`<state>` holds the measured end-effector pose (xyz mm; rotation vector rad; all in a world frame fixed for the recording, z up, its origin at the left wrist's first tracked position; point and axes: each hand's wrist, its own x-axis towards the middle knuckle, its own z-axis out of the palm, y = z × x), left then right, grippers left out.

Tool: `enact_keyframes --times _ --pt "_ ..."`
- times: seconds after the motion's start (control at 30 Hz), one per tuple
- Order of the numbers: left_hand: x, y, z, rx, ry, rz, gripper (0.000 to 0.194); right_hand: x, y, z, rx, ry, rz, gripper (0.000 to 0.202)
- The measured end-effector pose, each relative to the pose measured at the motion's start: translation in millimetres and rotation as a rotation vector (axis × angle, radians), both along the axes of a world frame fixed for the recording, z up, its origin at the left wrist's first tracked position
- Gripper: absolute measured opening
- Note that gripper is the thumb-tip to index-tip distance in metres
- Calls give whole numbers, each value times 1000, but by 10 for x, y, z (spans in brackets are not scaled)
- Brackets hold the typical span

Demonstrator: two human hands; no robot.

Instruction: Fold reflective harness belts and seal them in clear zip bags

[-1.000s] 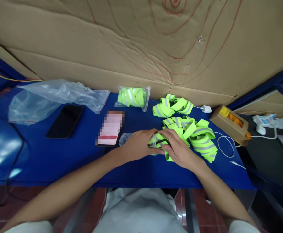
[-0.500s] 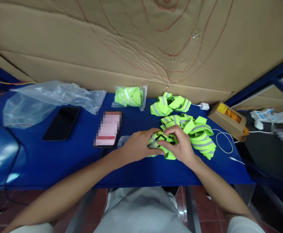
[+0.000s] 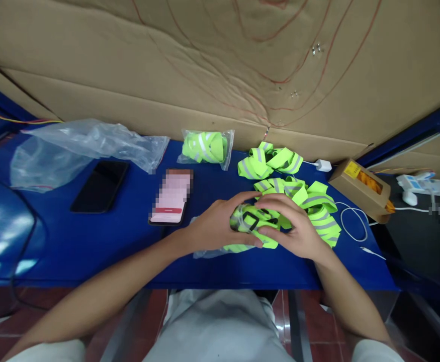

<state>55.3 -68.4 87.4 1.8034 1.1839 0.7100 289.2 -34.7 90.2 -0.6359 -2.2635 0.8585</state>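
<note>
Both hands are closed around a folded bundle of neon-green reflective strap (image 3: 268,241) with a black buckle (image 3: 250,221) facing up. My left hand (image 3: 212,225) wraps the bundle's left side, fingers over the far edge and thumb along the near edge. From the right, my right hand (image 3: 298,229) grips the same bundle between thumb and fingers. Clear plastic, apparently a small bag (image 3: 208,254), shows at the bundle's left end and under my left hand. How far the strap sits inside the bag is partly hidden by my fingers.
Loose reflective straps (image 3: 323,221) lie right of my hands, with another strap pile (image 3: 268,162) behind. A bagged strap (image 3: 205,147) rests near the cardboard wall. Two phones (image 3: 99,187) and a large clear bag (image 3: 91,146) lie left. A cardboard box (image 3: 359,188) and white cable stand right.
My right hand has shifted slightly right and its fingers have spread more over the bundle. The buckle now shows more fully. More of the clear plastic is visible below my left hand.
</note>
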Motion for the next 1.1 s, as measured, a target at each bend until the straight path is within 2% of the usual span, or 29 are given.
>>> enact_keyframes --times 0.1,0.3,0.4,0.53,0.67,0.77,0.83,0.9,1.0,1.1 --pt "-13 18 7 -17 73 -42 109 -19 -8 -65 -1 33 -69 40" --pt "43 14 -50 -72 70 -97 109 -120 -43 -218 55 63 -2 30" --pt "66 -1 -68 -106 -19 -59 106 -175 -83 -256 93 104 -14 20" --pt "42 25 -90 -132 -177 67 101 -208 -131 -258 67 126 -51 13" --pt "-27 132 -121 -211 -358 205 83 -147 -122 -241 -88 27 -6 27" --pt "-48 192 -155 -265 -386 300 73 -114 -91 -251 -57 -33 31 41" --pt "-53 203 -174 -312 -422 319 70 -119 -67 -257 -49 -5 31 49" --pt "-68 202 -183 -412 -541 271 74 -131 -38 -255 -155 80 7 45" --pt "-109 211 -187 -649 -731 138 77 -125 25 -248 -427 212 -38 32" --pt "-129 231 -211 -811 -758 56 64 -96 89 -257 -608 306 -6 32"
